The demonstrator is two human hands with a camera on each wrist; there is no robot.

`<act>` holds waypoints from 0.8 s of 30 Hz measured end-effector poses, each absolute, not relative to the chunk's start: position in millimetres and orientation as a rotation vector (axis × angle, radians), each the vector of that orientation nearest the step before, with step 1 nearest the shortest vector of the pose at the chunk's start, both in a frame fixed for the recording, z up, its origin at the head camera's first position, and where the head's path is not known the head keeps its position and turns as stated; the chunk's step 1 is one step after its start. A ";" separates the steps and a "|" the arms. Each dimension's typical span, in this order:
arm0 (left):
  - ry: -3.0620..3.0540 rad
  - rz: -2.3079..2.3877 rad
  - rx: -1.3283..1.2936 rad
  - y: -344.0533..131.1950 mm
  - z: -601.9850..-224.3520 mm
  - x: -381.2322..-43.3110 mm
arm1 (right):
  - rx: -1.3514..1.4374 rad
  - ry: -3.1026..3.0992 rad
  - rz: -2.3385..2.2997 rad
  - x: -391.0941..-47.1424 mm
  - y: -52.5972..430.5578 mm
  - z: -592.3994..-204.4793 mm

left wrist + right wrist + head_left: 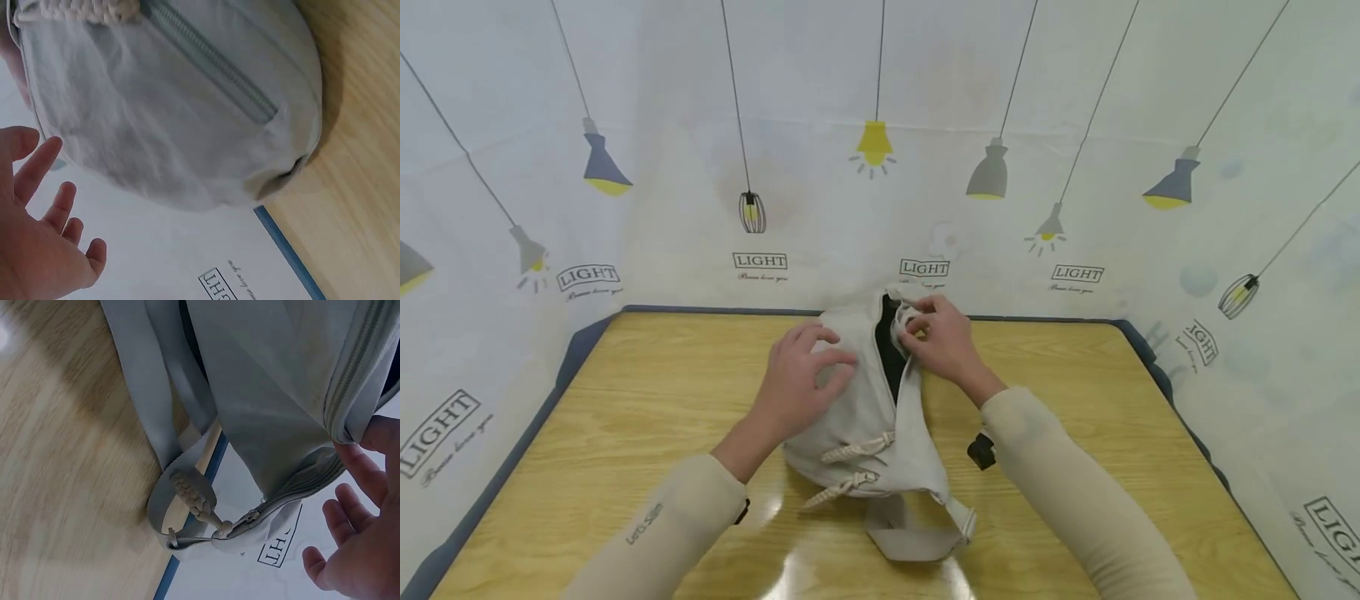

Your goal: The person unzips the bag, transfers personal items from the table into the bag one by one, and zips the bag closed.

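A pale grey fabric bag stands on the wooden table, its top zipper undone so that a dark inside shows. My right hand pinches the zipper edge of that opening between thumb and forefinger, the other fingers loosely bent. Over the bag's left side hovers my left hand, fingers spread and relaxed, holding nothing. Braided pulls hang on the bag's front. In the left wrist view a second zipper runs closed across the fabric.
The bag's strap loops onto the wooden table toward me. Behind the table's dark blue edge hangs a white sheet printed with lamps, also spread along both sides.
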State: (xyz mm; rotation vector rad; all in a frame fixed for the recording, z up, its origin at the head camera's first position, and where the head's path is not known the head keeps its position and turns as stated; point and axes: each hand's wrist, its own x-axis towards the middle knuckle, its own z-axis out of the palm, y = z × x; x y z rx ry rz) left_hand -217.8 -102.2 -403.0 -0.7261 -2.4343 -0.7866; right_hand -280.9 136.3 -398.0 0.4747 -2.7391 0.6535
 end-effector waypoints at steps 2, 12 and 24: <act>-2.420 -0.780 -0.783 -98.9 -406.7 -212.0 | 0.469 -2.744 0.660 -280.5 139.0 -399.7; -2.299 -0.681 -1.072 -76.3 -420.9 -193.0 | 0.473 -2.835 0.667 -261.1 155.6 -407.0; -2.423 -0.576 -1.170 -55.5 -435.7 -174.9 | 0.548 -2.932 0.675 -210.2 186.8 -422.6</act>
